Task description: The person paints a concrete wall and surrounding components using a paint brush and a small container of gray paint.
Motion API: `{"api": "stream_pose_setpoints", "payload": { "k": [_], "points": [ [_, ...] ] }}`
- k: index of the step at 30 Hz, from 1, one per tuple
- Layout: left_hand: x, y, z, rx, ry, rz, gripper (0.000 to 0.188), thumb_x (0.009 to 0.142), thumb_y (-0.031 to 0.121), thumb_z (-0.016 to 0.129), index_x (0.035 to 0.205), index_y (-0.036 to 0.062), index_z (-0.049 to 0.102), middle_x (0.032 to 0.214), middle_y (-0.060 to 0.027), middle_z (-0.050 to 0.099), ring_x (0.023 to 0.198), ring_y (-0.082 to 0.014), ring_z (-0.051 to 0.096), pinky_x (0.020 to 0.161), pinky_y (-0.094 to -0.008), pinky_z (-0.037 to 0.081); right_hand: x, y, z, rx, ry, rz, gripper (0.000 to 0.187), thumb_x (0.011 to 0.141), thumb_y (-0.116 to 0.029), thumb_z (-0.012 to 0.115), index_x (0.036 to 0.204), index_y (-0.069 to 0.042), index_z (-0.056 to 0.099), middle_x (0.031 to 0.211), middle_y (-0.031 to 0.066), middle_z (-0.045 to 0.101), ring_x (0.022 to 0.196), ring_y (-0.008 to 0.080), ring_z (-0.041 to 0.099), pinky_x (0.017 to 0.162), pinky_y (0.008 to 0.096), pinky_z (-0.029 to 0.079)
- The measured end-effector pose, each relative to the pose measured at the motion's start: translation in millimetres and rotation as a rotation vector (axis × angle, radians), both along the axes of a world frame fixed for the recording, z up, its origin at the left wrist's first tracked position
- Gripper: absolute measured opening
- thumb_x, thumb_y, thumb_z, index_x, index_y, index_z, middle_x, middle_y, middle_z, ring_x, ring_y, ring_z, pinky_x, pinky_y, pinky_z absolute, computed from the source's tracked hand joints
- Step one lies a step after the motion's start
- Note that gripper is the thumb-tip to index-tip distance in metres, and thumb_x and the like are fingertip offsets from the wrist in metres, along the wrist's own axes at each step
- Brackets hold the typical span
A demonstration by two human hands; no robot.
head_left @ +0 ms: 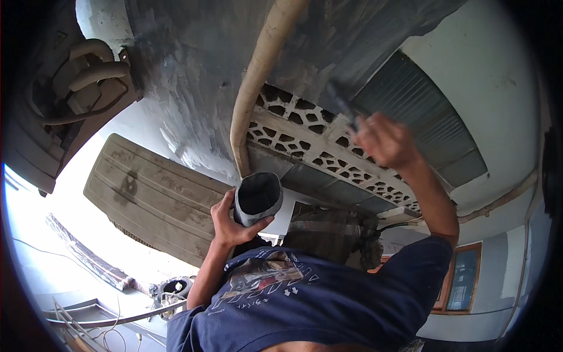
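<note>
My left hand (224, 224) is wrapped round a grey-smeared, open-topped container (271, 206), held upright in front of my chest. Its inside is dark, and I cannot make out how much it holds. Up to the right, my raised right hand (384, 141) grips a dark paintbrush (341, 101), smeared by motion. The brush points up and left toward a wall (187, 88) streaked with uneven grey paint. Whether its tip touches the wall cannot be told from the blur.
A beige wrapped pipe (251, 88) runs down the wall. Patterned vent blocks (328, 146) and a ribbed grey panel (419, 105) lie to the right. Dusty air-conditioner housings (155, 199) stand on the left. A wood-framed window (463, 278) shows at lower right, a metal frame (111, 320) at lower left.
</note>
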State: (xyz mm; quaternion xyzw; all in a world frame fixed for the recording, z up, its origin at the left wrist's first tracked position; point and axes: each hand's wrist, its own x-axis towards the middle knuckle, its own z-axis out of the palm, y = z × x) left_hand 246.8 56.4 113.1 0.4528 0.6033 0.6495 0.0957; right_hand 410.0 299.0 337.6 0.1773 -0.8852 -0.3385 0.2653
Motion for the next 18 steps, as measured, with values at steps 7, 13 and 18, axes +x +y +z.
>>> {"api": "stream_pose_setpoints", "payload": {
  "k": [7,13,18],
  "points": [
    [-1,-3,2,0.008,0.023,0.005,0.065,0.06,0.029,0.088,0.108,-0.0051,0.061,0.09,-0.0149,0.071,0.083,-0.0212,0.072,0.076,-0.0315,0.056,-29,14,62,-0.094,0.041,0.047,0.021,0.077,-0.01,0.078,0.084,-0.001,0.06,0.075,0.0073,0.059,0.058,0.0184,0.06,0.046,0.0286,0.052],
    [-4,-6,-1,0.018,-0.001,0.052,0.066,0.059,0.029,0.088,0.108,-0.0049,0.061,0.091,-0.0146,0.072,0.083,-0.0214,0.072,0.077,-0.032,0.056,-44,10,101,0.256,0.333,0.084,0.022,0.075,-0.009,0.079,0.083,-0.002,0.06,0.071,0.0071,0.059,0.059,0.0179,0.06,0.045,0.027,0.051],
    [-10,-12,-3,0.015,-0.015,0.09,0.067,0.059,0.029,0.088,0.109,-0.0051,0.061,0.091,-0.0144,0.072,0.084,-0.0215,0.072,0.078,-0.0322,0.055,-48,2,-11,0.159,-0.024,0.113,0.014,0.08,-0.009,0.071,0.085,0.001,0.061,0.069,0.0065,0.056,0.063,0.0157,0.061,0.042,0.0252,0.05]
  ]
}}
